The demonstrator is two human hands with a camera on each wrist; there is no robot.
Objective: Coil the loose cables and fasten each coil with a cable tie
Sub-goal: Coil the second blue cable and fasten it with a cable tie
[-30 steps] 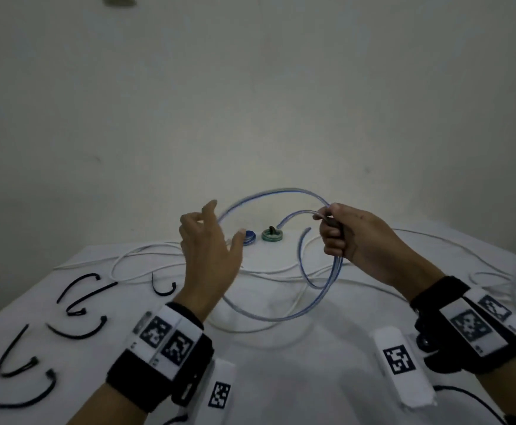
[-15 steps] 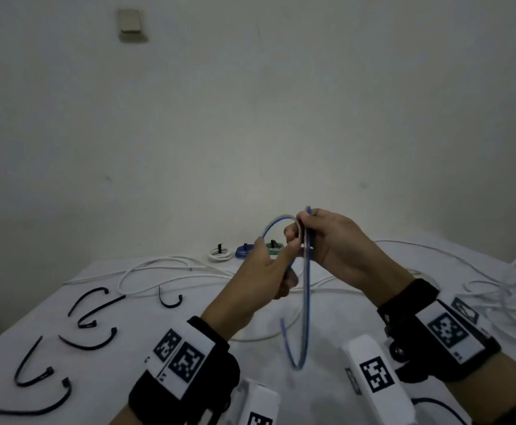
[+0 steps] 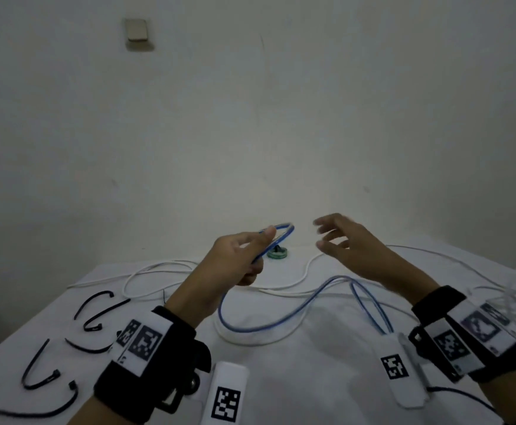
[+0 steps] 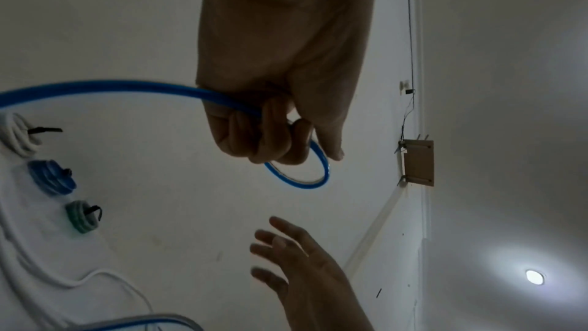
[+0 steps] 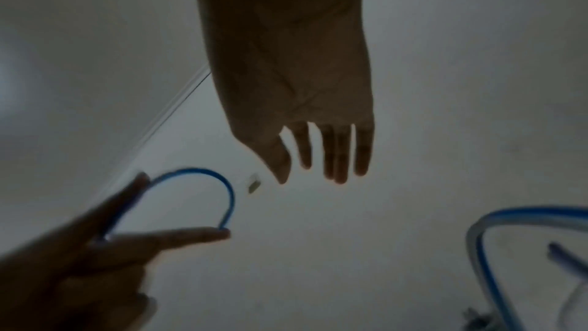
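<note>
Blue cable point(image 3: 276, 237) loop pinched in left hand point(image 3: 238, 259), end hidden by fingers; right hand point(image 3: 352, 250) at 3 o'clock, fingers spread, blurred

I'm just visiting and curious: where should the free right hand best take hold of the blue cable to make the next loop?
Probably on the slack stretch of blue cable sagging onto the table just below the left hand. The open right hand could come from the right and above, since that hand's grip already pins the small loop and the slack lies exposed.

Blue cable point(image 3: 276, 319) glossy plastic; tablecloth point(image 3: 312, 372) matt.
</note>
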